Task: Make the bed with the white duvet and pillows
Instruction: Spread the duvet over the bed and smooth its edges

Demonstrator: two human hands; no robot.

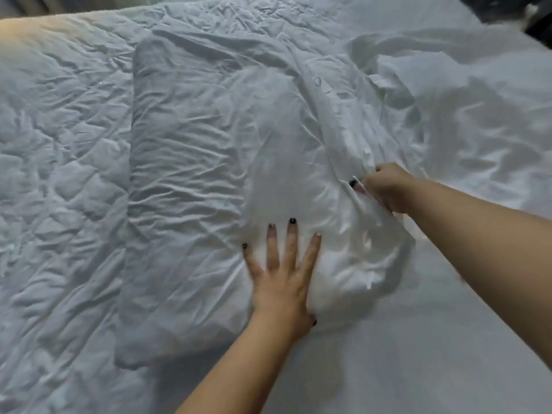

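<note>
Head view shows me a white pillow (191, 180) lying lengthwise at centre frame on the crumpled white duvet (59, 162), which fills the 9 o'clock side. My left hand (283, 276) presses flat on the pillowcase's near end at 6 o'clock, fingers spread wide. At 3 o'clock my right hand (388, 186) pinches a loose fold of the pillowcase's open edge. Smooth sheet (418, 354) covers the 5 o'clock corner.
</note>
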